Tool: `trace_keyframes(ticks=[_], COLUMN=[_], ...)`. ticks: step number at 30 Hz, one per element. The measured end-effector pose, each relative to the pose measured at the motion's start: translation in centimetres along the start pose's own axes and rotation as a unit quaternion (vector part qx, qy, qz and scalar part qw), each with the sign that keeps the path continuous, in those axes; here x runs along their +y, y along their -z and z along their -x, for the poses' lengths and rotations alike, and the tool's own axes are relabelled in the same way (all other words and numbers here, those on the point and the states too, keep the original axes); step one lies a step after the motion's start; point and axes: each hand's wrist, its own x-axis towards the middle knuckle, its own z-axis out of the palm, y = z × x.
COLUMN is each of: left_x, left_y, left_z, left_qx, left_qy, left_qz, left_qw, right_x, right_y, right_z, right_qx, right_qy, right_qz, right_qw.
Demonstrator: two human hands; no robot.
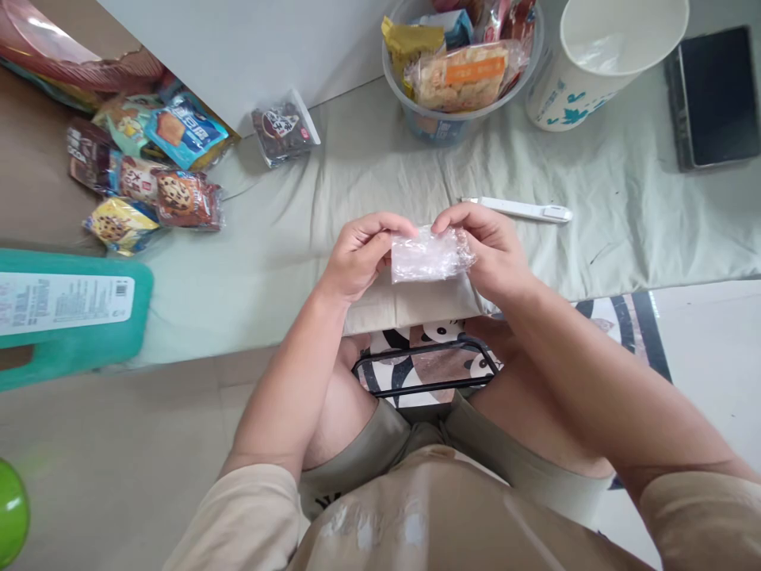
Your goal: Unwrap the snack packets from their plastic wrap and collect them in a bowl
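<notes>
**Item:** clear plastic packet (429,255), crinkled, contents not discernible. It was held at the centre of the view, above the near edge of a bed covered with a pale green sheet (285,238) and over the person's lap.

**Left hand** (357,258): grip closed on the packet's end at 9 o'clock, fingertips on top.

**Right hand** (493,254): grip closed on the packet's end at 3 o'clock, fingers curled over the top edge.

**Surroundings, reckoned from the packet:**
- White pen-shaped stick (523,209) at 2 o'clock, near the right hand, lying flat on the sheet.
- Clear tub (437,125) at 12 o'clock, filled with wrapped snacks.
- White paper bucket (571,87) at 1 o'clock, just beside the tub.
- Dark tablet (713,95) farther out at 2 o'clock.
- Single dark snack pack (284,127) at 11 o'clock.
- Heap of biscuit packs (148,174) at 10 o'clock, well apart.
- Teal box (71,317) at 9 o'clock.
</notes>
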Motion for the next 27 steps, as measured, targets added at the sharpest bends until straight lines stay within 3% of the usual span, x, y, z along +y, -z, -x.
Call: trace_keyframes(ticks=[10, 14, 23, 27], left_x=[-0.4, -0.9, -1.2, -1.1], left_y=[0.5, 0.0, -1.4, -1.6], left_z=[0.3, 0.2, -1.3, -1.1], left_qx=[-0.034, 0.016, 0.104, 0.171], left_qy=[-0.038, -0.016, 0.066, 0.038], left_qz=[-0.117, -0.106, 0.005, -0.022], left_qw=[0.992, 0.994, 0.992, 0.984], right_x=[0.7, 1.1, 0.0, -0.7], right_y=[0.2, -0.1, 0.1, 1.4], right_z=[-0.1, -0.2, -1.1, -2.1], right_qx=[0.006, -0.001, 0.089, 0.151], right_qy=[-0.045, -0.094, -0.09, -0.084], right_qz=[0.025, -0.016, -0.076, -0.077], right_qw=[0.999, 0.995, 0.989, 0.982])
